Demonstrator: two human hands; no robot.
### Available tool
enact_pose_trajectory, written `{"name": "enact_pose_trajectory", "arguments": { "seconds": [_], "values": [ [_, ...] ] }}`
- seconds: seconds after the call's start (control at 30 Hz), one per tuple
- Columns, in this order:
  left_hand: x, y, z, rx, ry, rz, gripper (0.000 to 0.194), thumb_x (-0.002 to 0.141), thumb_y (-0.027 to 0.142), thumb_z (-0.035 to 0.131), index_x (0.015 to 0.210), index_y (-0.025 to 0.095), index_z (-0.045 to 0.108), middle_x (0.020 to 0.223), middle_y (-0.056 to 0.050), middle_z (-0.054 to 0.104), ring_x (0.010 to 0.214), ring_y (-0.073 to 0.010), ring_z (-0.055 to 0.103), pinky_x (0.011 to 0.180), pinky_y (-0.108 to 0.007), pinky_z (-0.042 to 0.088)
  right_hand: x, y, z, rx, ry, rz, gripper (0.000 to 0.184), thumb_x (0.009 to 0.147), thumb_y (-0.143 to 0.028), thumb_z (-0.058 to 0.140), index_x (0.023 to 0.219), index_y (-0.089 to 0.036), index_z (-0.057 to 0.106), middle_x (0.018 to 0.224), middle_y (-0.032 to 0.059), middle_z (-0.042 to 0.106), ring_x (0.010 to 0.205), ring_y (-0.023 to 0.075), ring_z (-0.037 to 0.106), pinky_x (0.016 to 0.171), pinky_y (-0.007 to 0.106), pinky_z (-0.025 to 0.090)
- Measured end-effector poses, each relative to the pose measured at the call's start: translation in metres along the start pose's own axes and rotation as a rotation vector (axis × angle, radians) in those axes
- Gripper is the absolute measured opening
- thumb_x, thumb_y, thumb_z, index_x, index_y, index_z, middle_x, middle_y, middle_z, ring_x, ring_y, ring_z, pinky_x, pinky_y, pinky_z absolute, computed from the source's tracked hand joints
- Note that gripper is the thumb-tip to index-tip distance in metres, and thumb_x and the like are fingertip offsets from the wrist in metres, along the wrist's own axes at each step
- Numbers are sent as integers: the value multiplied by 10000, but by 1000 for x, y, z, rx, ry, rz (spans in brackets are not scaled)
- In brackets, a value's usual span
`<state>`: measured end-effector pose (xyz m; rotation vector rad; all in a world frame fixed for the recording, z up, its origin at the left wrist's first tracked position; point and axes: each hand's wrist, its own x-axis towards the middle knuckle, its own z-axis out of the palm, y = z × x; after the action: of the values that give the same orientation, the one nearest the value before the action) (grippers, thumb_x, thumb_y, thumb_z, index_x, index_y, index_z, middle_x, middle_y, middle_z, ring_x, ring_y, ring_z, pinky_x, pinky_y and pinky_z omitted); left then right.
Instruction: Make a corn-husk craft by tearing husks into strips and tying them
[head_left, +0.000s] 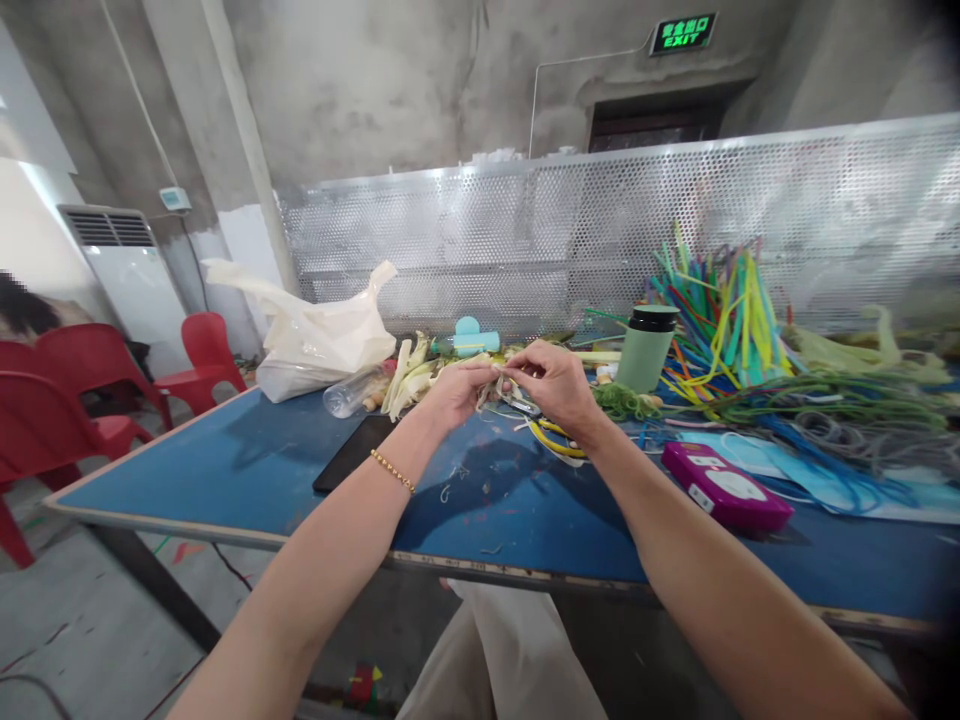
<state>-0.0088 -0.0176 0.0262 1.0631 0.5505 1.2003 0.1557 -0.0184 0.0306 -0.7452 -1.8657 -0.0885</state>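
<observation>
My left hand point(456, 395) and my right hand point(553, 382) meet over the far middle of the blue table point(292, 465). Both are closed, fingertips pinching a small pale, fibrous strip point(487, 396) that looks like dried husk; its exact shape is too small to make out. Under my right hand lie a shiny metal tool point(525, 407), partly hidden, and a yellow ring-shaped band point(553, 441). Pale husk leaves point(409, 382) are piled left of my left hand. A dark flat tablet-like slab point(352, 455) lies beneath my left forearm.
A white plastic bag point(322, 335) and a clear bottle point(349, 393) stand left. On the right are a green tumbler point(646, 350), a bundle of coloured strips point(739, 320), a purple box point(724, 487) and blue masks point(817, 470). A perforated metal panel point(450, 240) backs the table.
</observation>
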Motion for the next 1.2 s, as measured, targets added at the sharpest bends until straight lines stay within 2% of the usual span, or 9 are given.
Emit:
{"name": "enact_pose_trajectory", "arguments": {
  "seconds": [0.2,0.67,0.97,1.2],
  "values": [
    [2,-1,-2,4,5,11,130,664,-27,715,751,66,691,724,-65,697,664,-121,662,675,-241,505,-1,-1,-1,-32,-30,-23,123,853,-254,653,753,-212,710,730,36,636,691,168,566,657,297,421],
    [2,0,-3,-7,37,10,100,691,-8,723,766,59,717,730,-69,700,654,-121,661,660,-234,490,-3,2,-3,-197,-137,-105,178,901,-194,586,844,-233,749,872,56,659,807,186,607,720,296,433],
    [4,-2,-4,-17,31,28,60,727,44,730,777,60,702,718,-73,693,629,-119,638,623,-246,486,-5,-5,-6,-386,-191,-191,251,951,-198,519,880,-229,758,910,63,656,803,174,585,671,279,390],
    [11,-6,-11,-28,43,68,68,708,42,726,773,45,705,701,-87,699,607,-131,632,589,-250,472,-5,-3,-6,-385,-183,-247,237,933,-169,540,875,-215,765,925,65,669,809,170,582,658,269,384]
  ]
}}
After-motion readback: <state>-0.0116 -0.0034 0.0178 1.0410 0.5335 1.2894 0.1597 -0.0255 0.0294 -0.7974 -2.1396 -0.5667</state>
